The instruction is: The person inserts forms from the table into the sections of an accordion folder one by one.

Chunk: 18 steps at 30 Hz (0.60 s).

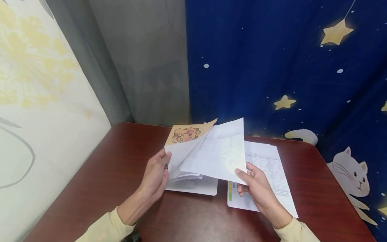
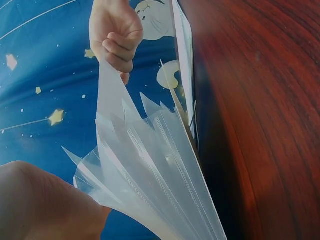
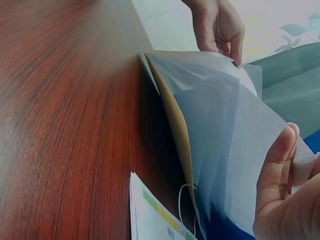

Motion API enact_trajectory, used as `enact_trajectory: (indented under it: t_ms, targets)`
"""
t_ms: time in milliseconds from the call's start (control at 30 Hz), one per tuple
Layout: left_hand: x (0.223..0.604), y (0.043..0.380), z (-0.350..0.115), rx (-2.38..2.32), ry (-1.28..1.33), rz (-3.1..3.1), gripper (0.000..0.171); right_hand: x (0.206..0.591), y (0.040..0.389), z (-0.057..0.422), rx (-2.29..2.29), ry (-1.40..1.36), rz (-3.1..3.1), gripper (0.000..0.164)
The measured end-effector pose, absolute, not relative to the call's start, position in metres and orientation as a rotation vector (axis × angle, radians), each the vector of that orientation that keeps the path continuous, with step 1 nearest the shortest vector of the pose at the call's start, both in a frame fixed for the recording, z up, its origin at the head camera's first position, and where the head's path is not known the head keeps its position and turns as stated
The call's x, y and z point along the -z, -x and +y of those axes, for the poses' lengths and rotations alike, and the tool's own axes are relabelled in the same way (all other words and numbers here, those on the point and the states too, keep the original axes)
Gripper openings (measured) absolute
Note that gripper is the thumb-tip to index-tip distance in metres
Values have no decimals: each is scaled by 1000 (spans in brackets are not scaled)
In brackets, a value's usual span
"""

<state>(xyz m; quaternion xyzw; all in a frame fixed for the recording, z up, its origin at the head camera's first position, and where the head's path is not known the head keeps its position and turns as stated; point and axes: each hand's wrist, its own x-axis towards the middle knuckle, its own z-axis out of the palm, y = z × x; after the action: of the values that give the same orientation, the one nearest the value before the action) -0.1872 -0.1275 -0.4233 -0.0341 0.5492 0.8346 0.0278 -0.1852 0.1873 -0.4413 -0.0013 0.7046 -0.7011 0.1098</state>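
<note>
A display folder (image 1: 185, 134) with a tan cartoon cover and clear plastic sleeves (image 2: 160, 170) stands partly open on the table. My left hand (image 1: 155, 173) pinches the lifted cover and sleeves along their near-left edge. Between thumb and fingers, my right hand (image 1: 257, 185) holds the near-right corner of a white printed sheet (image 1: 222, 149). The sheet's left part lies in among the sleeves, where its far edge is hidden. In the right wrist view, the right thumb lies over the sheet's face, and the left hand (image 3: 217, 30) grips the far edge of the sleeves.
A stack of printed papers (image 1: 267, 168) with a coloured strip lies on the table to the right, partly under my right hand. A thin elastic loop (image 3: 182, 205) hangs at the folder's edge. The dark red table (image 1: 99, 174) meets curtains (image 1: 260, 67) behind.
</note>
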Motion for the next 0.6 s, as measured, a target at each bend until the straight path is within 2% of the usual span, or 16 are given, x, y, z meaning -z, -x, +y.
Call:
enact_trajectory:
  t_ms: [600]
  targets:
    - [424, 189, -128, -2591, 75, 1666, 47, 446, 195, 157, 2051, 46, 2016, 39]
